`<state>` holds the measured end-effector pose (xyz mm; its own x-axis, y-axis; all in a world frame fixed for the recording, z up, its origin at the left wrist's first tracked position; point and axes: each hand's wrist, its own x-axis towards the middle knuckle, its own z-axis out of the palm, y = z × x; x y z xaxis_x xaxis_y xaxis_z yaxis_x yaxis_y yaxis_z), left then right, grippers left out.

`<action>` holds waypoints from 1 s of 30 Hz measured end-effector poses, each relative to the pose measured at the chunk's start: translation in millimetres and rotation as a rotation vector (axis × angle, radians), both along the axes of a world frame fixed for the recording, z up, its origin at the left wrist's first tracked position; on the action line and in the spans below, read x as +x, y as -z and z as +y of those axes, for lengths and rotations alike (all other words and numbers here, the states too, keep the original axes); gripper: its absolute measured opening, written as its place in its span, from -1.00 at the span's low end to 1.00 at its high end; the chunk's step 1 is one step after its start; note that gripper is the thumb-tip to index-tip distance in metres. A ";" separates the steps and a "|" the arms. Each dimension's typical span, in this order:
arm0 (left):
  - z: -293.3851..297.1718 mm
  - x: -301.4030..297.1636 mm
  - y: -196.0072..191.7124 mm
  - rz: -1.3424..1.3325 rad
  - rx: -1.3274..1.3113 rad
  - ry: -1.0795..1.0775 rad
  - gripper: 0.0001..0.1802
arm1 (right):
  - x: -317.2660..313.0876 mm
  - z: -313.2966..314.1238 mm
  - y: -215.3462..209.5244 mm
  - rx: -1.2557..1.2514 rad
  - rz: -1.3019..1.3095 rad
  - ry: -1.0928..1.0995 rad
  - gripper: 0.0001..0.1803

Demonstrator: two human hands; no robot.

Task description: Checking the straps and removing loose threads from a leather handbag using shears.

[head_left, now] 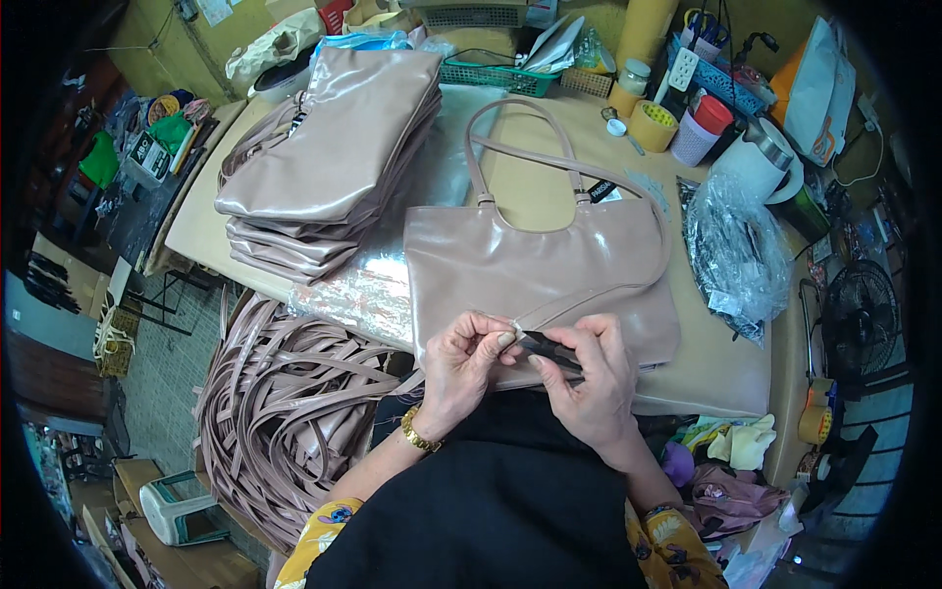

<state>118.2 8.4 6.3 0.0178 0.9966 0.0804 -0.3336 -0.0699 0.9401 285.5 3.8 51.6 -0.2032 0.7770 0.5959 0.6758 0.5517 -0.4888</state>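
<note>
A glossy dusty-pink handbag (549, 250) lies flat on the table in front of me, its two looped handles (525, 147) stretched away from me. My left hand (459, 365) is closed in a pinch on the end of a long narrow pink strap (599, 292), which curves over the bag's right side. Whitish threads or frayed bits show at that pinched end. Held in my right hand (597, 381) is a small black tool that looks like thread snips (551, 351), its tip close to the left fingertips. Fingers partly hide the tool.
Stacked pink bags (329, 137) stand at the table's back left. A heap of pink straps (285, 412) sits below the near left edge. Plastic-wrapped black items (731, 250), a white kettle (756, 157) and a tape roll (652, 126) occupy the right side.
</note>
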 end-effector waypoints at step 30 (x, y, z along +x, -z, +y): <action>-6.7 -9.5 -20.7 -0.156 -0.187 0.263 -0.60 | -6.7 7.4 19.2 -0.165 0.282 -0.246 -0.79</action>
